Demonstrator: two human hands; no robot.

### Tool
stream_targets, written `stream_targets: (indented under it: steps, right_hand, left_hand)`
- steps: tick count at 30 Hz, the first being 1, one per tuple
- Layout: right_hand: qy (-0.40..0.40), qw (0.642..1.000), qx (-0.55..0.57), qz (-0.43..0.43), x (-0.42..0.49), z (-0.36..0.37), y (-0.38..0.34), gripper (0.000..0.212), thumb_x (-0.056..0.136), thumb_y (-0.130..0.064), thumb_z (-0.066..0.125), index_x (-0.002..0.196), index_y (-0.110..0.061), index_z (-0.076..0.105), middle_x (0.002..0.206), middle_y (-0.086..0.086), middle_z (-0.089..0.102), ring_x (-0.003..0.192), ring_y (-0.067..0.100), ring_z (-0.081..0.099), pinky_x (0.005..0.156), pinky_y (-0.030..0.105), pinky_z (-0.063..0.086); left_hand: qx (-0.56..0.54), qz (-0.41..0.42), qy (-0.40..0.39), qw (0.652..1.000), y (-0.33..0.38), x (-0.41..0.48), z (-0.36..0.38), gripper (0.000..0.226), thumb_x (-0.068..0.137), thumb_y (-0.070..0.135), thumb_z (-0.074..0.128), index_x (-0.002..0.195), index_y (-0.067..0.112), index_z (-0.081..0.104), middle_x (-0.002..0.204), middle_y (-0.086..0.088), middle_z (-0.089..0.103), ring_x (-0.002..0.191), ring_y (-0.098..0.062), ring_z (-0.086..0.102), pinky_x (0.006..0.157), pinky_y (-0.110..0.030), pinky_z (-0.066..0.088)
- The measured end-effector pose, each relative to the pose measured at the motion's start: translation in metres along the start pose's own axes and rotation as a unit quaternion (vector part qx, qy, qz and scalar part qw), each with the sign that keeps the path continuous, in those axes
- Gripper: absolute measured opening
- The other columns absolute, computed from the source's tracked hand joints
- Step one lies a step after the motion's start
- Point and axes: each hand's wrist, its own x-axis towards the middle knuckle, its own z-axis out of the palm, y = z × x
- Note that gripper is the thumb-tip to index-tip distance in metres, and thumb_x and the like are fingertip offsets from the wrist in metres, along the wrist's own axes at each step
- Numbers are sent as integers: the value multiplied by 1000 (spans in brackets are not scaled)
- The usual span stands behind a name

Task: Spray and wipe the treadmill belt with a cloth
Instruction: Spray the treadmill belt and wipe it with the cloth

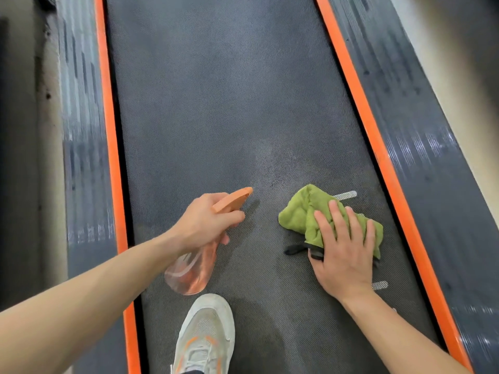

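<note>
The dark textured treadmill belt (216,109) runs up the middle of the view between orange edge strips. My left hand (208,222) grips an orange see-through spray bottle (193,273) by its neck, a finger on the trigger, the orange nozzle pointing up the belt. A faint misty patch lies on the belt just beyond the nozzle. To the right, my right hand (343,252) presses flat on a crumpled green cloth (302,211) lying on the belt. A black strap sticks out from under that hand.
Orange strips (108,130) and ribbed dark side rails (421,130) flank the belt on both sides. My foot in a white and orange sneaker (205,333) stands on the belt near the bottom. Short white marks lie on the belt near the cloth.
</note>
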Motion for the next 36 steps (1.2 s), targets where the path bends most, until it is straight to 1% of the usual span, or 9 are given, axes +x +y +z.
stream_targets:
  steps: [2, 7, 12, 14, 17, 26, 30, 32, 36]
  right_hand:
    - [5, 1000, 4, 5, -1, 1, -6, 71, 81, -46, 51, 145, -16, 53, 159, 14, 39, 143, 43, 38, 117, 67, 19]
    - [12, 1000, 10, 20, 1, 2, -11, 69, 80, -45, 52, 142, -17, 56, 157, 12, 42, 141, 41, 40, 118, 65, 19]
    - [12, 999, -7, -51, 8, 0, -4, 76, 77, -54, 56, 146, -24, 54, 160, 11, 39, 144, 41, 38, 117, 69, 16]
    - [4, 995, -20, -98, 13, -1, 0, 79, 75, -57, 58, 149, -29, 50, 163, 10, 35, 146, 43, 35, 115, 73, 18]
    - [1, 991, -21, -132, 22, -1, 7, 80, 73, -57, 63, 148, -32, 52, 162, 11, 37, 145, 46, 36, 112, 75, 23]
    - [37, 985, 3, -168, 47, -1, 17, 64, 78, -37, 62, 139, -20, 61, 152, 13, 50, 136, 36, 50, 111, 59, 38]
    - [58, 991, 10, -117, 129, 5, 19, 58, 79, -29, 55, 136, -19, 63, 150, 8, 54, 133, 33, 52, 112, 52, 35]
    - [44, 996, 24, -70, 202, 5, 25, 59, 81, -27, 57, 139, -20, 59, 153, 9, 51, 138, 34, 48, 114, 50, 33]
    - [-42, 999, 17, 14, 280, 4, 26, 64, 94, -39, 56, 155, -26, 37, 167, 5, 26, 154, 31, 23, 121, 50, 28]
  left_hand:
    - [-25, 13, 2, 1000, 0, -1, -2, 5, 87, 22, 77, 85, 18, 73, 77, 2, 67, 55, -23, 70, 66, -37, 59]
    - [-1, 6, 37, 999, 6, 1, -5, 35, 73, 37, 68, 87, 5, 65, 69, -2, 66, 51, -23, 72, 65, -35, 56]
    - [3, 19, 38, 999, 5, 12, -8, 11, 88, 24, 75, 83, 15, 69, 72, 6, 69, 53, -21, 73, 62, -31, 56]
    - [20, 6, 43, 999, 8, 17, -6, 14, 90, 21, 72, 82, 11, 66, 70, 2, 68, 48, -18, 71, 55, -25, 51]
    - [5, -10, 19, 1000, 17, 24, -7, 22, 89, 25, 76, 91, 5, 69, 75, 1, 68, 50, -18, 70, 58, -28, 52]
    - [14, 55, -14, 998, 27, 38, -14, 12, 91, 23, 76, 87, 13, 71, 72, 9, 67, 56, -22, 74, 62, -32, 58]
    - [-37, 73, 4, 997, 39, 47, -25, 33, 74, 44, 74, 88, 14, 72, 93, -15, 74, 58, -26, 73, 66, -47, 61]
    - [-41, 79, 6, 996, 43, 52, -28, 32, 75, 43, 75, 88, 13, 73, 96, -20, 72, 60, -27, 72, 66, -53, 63]
    - [-33, 106, 30, 993, 50, 63, -36, 10, 91, 23, 77, 86, 15, 73, 94, -14, 76, 55, -23, 73, 63, -35, 58]
